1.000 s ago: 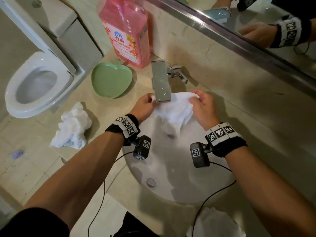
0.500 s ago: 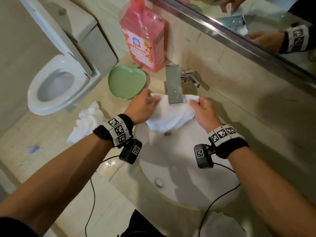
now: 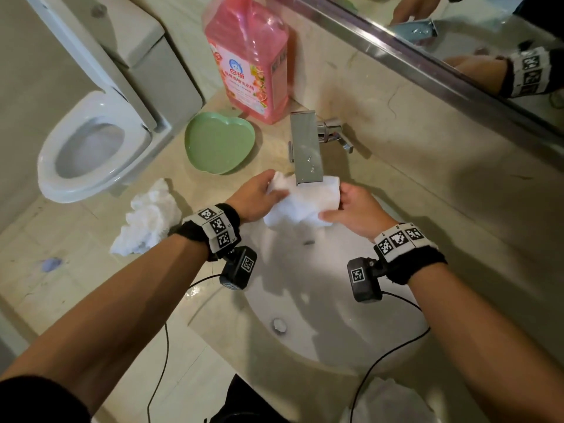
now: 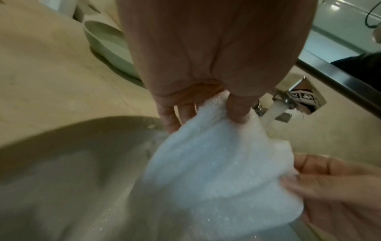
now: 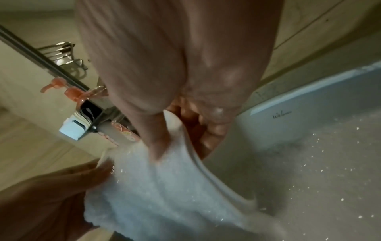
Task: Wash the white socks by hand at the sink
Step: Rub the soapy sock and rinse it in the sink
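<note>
A wet white sock (image 3: 302, 203) is stretched between both hands under the chrome faucet (image 3: 306, 148), over the back of the white sink (image 3: 320, 315). My left hand (image 3: 259, 196) pinches its left end between thumb and fingers (image 4: 237, 110). My right hand (image 3: 351, 209) grips the right end, thumb (image 5: 156, 140) on top of the sock (image 5: 156, 195). In the left wrist view water runs from the faucet (image 4: 292, 104) onto the sock (image 4: 216, 171). A second white sock (image 3: 149, 218) lies crumpled on the counter to the left.
A pink detergent bottle (image 3: 250, 56) stands behind the faucet, with a green heart-shaped dish (image 3: 218, 143) beside it. A toilet (image 3: 91, 141) sits at the left. A mirror (image 3: 457, 35) runs along the back wall. More white cloth (image 3: 387, 404) lies at the sink's near edge.
The sock stays held under the faucet; both hands have shifted slightly on it and it is bunched differently. The head view has moved, so the scene shifted right.
</note>
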Demonstrator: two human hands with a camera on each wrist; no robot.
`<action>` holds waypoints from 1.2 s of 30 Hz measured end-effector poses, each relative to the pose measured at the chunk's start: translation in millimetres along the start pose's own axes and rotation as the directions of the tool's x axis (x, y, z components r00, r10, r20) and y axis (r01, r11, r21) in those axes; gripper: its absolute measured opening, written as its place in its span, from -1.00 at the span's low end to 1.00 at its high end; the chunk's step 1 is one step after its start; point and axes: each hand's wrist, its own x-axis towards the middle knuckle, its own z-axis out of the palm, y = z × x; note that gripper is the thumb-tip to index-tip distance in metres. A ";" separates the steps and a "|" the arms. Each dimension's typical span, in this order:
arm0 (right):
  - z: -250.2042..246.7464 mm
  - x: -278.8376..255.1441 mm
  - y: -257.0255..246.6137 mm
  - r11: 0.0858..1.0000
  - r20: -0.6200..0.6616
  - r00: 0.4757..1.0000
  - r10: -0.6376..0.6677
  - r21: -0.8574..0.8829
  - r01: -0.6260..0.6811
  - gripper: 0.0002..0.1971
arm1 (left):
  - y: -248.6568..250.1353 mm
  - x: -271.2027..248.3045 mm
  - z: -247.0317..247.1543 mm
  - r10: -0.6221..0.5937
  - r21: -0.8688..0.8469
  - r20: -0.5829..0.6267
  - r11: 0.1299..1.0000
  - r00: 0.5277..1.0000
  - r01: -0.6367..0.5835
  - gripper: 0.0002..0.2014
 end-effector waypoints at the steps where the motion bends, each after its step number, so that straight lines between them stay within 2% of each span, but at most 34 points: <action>1: -0.7 0.4 4.0 0.998 -0.003 1.000 0.000 -0.065 0.000 -0.56 | 1.4 1.0 2.6 0.022 -0.033 0.005 0.999 1.000 -0.022 -0.82; 3: -3.6 1.4 6.8 0.988 -0.070 0.997 -0.021 -0.153 0.010 -0.68 | 3.8 4.5 9.0 0.039 -0.075 -0.004 0.996 0.999 -0.040 -0.78; 5: -7.6 3.2 8.8 0.986 -0.148 0.989 -0.014 -0.167 -0.012 -0.68 | 5.7 10.3 16.4 0.011 -0.063 -0.041 0.998 0.999 -0.014 -0.74; 9: -10.4 4.6 7.9 0.985 -0.295 0.955 -0.041 -0.174 -0.011 -0.76 | 9.1 23.7 27.2 -0.074 0.223 -0.097 0.970 0.993 0.094 -0.72; 11: -10.7 1.8 5.2 0.971 -0.347 0.934 -0.088 -0.237 0.003 -0.73 | 11.7 28.9 27.9 -0.094 0.280 -0.106 0.952 0.990 0.121 -0.72; 13: -10.7 -1.1 2.3 0.961 -0.371 0.920 -0.122 -0.276 0.016 -0.70 | 14.0 31.1 25.5 -0.121 0.249 -0.127 0.957 0.984 0.150 -0.71; 15: -11.4 -1.0 1.1 0.961 -0.385 0.916 -0.110 -0.277 -0.001 -0.63 | 13.5 30.2 20.4 -0.158 0.029 -0.093 0.987 0.983 0.161 -0.71; 17: -13.0 -1.2 -1.7 0.968 -0.370 0.927 -0.059 -0.249 -0.038 -0.54 | 13.5 25.7 13.4 -0.167 -0.125 -0.014 0.978 0.986 0.164 -0.70; 18: -14.2 -1.2 -2.8 0.974 -0.338 0.941 -0.030 -0.223 -0.050 -0.50 | 12.4 23.8 10.2 -0.150 -0.081 0.010 0.985 0.989 0.151 -0.72; 19: -14.4 -2.1 -3.5 0.977 -0.298 0.955 -0.005 -0.205 -0.058 -0.50 | 10.7 22.3 8.2 -0.131 0.035 0.012 0.991 0.991 0.131 -0.74; 21: -12.4 -4.8 -4.5 0.988 -0.211 0.977 0.017 -0.149 -0.050 -0.54 | 7.3 20.5 7.7 -0.102 0.295 -0.036 0.949 0.994 0.109 -0.76; 22: -10.5 -7.2 -5.6 0.994 -0.163 0.986 0.032 -0.096 -0.049 -0.50 | 5.8 19.2 8.8 -0.102 0.351 -0.066 0.929 0.993 0.118 -0.74; 24: -8.6 -10.5 -7.3 0.995 -0.081 0.993 0.082 -0.045 -0.086 -0.26 | 3.3 16.7 10.7 -0.092 0.359 -0.117 0.924 0.989 0.128 -0.71; 25: -8.6 -10.4 -6.9 0.993 -0.054 0.994 0.098 -0.059 -0.101 -0.21 | 2.1 15.1 11.0 -0.086 0.338 -0.133 0.932 0.987 0.127 -0.70; 27: -10.9 -8.8 -3.8 0.990 -0.042 0.996 0.084 -0.111 -0.088 -0.32 | -0.7 12.9 10.7 -0.084 0.247 -0.154 0.961 0.984 0.120 -0.67; 30: -15.3 -3.7 -0.6 0.982 -0.124 0.991 0.054 -0.171 -0.075 -0.42 | -1.5 11.2 14.4 -0.110 0.047 -0.188 0.992 0.976 0.121 -0.62; 32: -16.7 0.0 -0.6 0.984 -0.200 0.979 0.044 -0.162 -0.077 -0.40 | 2.3 12.5 15.7 -0.154 -0.066 -0.173 0.987 0.973 0.144 -0.61; 34: -15.8 2.4 -2.0 0.988 -0.238 0.971 0.034 -0.137 -0.068 -0.32 | 5.4 13.5 12.1 -0.175 -0.194 -0.055 0.968 0.983 0.161 -0.68; 35: -14.7 2.2 -3.0 0.990 -0.255 0.967 0.027 -0.125 -0.060 -0.30 | 6.3 13.8 9.4 -0.161 -0.257 0.030 0.952 0.986 0.164 -0.76; 36: -13.8 2.1 -2.5 0.990 -0.276 0.961 0.016 -0.127 -0.053 -0.32 | 7.7 13.4 6.3 -0.137 -0.278 0.099 0.947 0.986 0.160 -0.76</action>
